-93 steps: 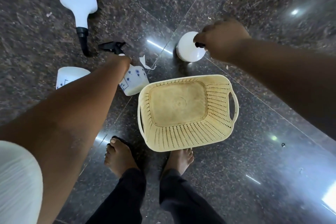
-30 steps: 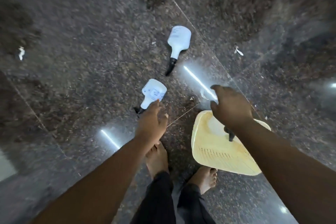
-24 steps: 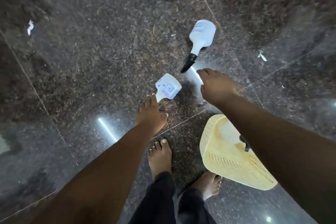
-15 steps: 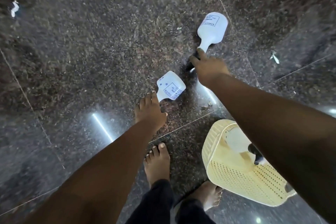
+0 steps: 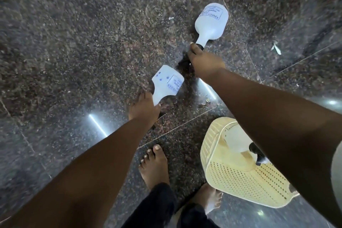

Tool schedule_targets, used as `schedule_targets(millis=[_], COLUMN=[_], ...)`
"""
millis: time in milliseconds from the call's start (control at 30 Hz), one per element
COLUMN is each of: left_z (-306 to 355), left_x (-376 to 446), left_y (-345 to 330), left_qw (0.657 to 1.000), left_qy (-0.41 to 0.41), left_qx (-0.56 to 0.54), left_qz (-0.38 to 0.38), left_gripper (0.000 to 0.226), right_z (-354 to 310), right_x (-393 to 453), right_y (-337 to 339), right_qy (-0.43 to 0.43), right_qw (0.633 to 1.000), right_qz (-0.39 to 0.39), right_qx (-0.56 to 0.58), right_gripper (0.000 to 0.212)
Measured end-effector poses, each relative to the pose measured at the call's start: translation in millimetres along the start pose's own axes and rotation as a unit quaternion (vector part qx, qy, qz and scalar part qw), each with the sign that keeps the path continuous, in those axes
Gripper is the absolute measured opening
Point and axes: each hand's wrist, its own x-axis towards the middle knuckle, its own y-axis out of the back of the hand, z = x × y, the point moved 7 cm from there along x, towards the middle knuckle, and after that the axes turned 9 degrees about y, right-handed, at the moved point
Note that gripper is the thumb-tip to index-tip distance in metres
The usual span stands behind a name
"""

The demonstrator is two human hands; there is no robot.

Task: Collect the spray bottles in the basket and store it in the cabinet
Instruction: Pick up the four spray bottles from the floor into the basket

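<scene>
far spray bottle (image 5: 211, 21) label reads "kissan", neck in right hand (image 5: 205, 61) grip, near spray bottle (image 5: 166, 87) neck in left hand (image 5: 143, 109) grip, third bottle (image 5: 238, 141) in basket (image 5: 240, 179)

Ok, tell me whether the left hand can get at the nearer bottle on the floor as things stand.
Probably yes. The left hand is already at the neck of the nearer bottle, fingers around it, with nothing between them. Whether the grip is fully closed is hard to tell.
</scene>
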Motion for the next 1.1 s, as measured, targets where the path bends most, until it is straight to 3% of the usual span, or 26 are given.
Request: schedule_targets(millis=[100,167,300,567,700,867,1000,1100], left_z=[7.7,12.9,26.9,73.1,93.3,135.1,153.4,158.0], left_x=[-26.2,-47.5,-115.8,-284.6,-320.6,-330.2,-307.8,-290.7], left_y=[12.8,24.3,56.7,114.9,101.6,76.6,30.4,5.1], left_qw=[0.999,0.999,0.999,0.996,0.985,0.958,0.942,0.932], left_qy=[-0.003,-0.007,-0.012,-0.064,-0.045,-0.005,0.091,0.134], left_qx=[-0.044,-0.027,-0.028,0.055,0.104,0.183,0.088,0.086], left_qz=[0.017,0.028,0.018,-0.035,-0.127,-0.22,-0.312,-0.324], left_gripper=[0.046,0.049,0.052,0.04,0.037,0.031,0.027,0.023], right_z=[2.1,10.1,36.9,36.9,31.9,10.4,-6.7,-17.3], right_x=[-28.9,-55.9,-140.8,-392.0,-487.1,-538.5,-525.6,-500.9], right_y=[21.3,42.9,72.5,107.0,93.9,43.2,-17.0,-59.0], right_qy=[-0.009,-0.072,-0.226,-0.301,-0.345,-0.405,-0.413,-0.405], right_qw=[0.999,0.989,0.93,0.826,0.782,0.733,0.738,0.732], right_qz=[0.036,0.081,0.146,0.245,0.29,0.285,0.233,0.197], right_qx=[0.03,0.102,0.249,0.409,0.43,0.466,0.481,0.512], right_gripper=[0.061,0.052,0.03,0.032,0.04,0.04,0.04,0.037])
